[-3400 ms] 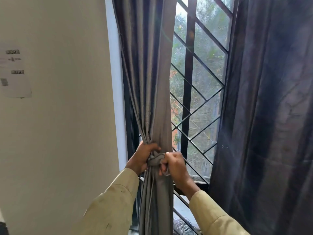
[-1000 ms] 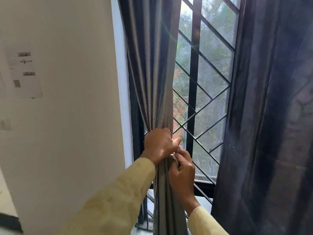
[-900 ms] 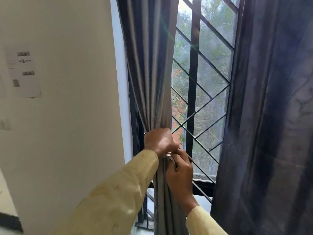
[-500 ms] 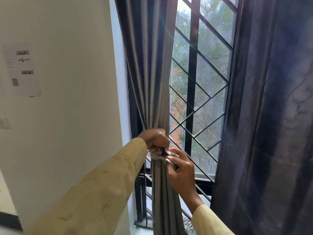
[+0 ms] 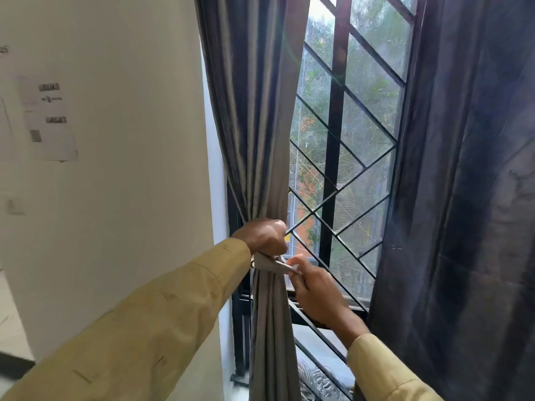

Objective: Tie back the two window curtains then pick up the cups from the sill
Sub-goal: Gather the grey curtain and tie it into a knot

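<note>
The left curtain, grey and pleated, hangs gathered into a bunch beside the window's left edge. My left hand grips the bunch at its narrowest part. A pale fabric tie wraps the bunch just under that hand. My right hand pinches the tie's free end and holds it out to the right. The right curtain, dark blue-grey, hangs loose and covers the window's right side. No cups show; the sill is mostly hidden behind the arms and the curtain.
A black diagonal window grille spans the gap between the curtains, with trees outside. A cream wall on the left bears a paper notice. A patterned grey object lies low beyond the grille.
My right hand has drawn the tie's end out to the right, away from the bunch. My left hand has stayed clamped on the gathered curtain. The view has shifted slightly.
</note>
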